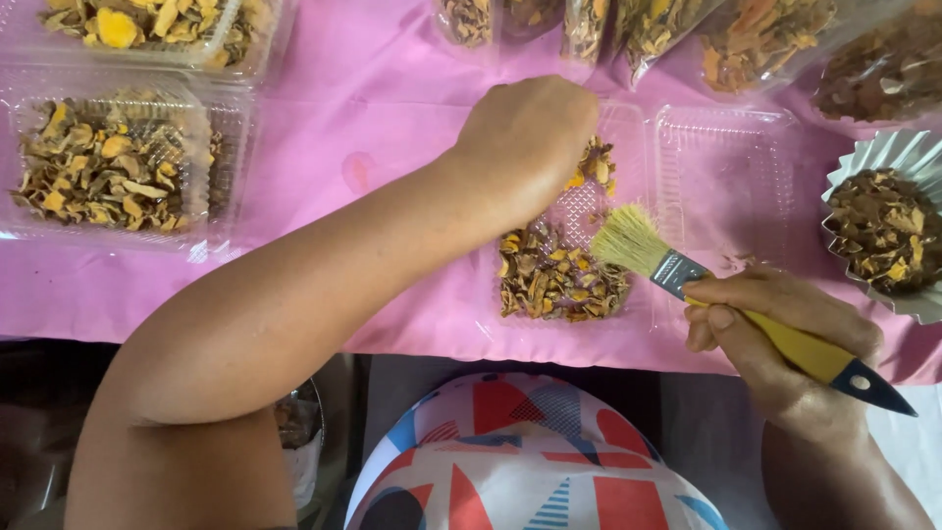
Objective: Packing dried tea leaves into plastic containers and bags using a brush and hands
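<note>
My left hand point(525, 137) is curled into a loose fist over an open clear plastic clamshell tray point(726, 186), fingers down among dried yellow-brown flakes point(559, 280) in its near half. Whether it pinches any flakes is hidden. My right hand point(775, 329) grips a paintbrush point(687, 280) with a yellow handle, dark tip and pale bristles. The bristles point left and hover just above the flakes at the tray's middle.
A pink cloth point(373, 108) covers the table. At the left sits a filled clear tray point(108, 162), with another point(157, 25) behind it. Bags of dried pieces point(756, 39) line the far edge. A pleated foil cup point(888, 221) of dried bits stands at the right.
</note>
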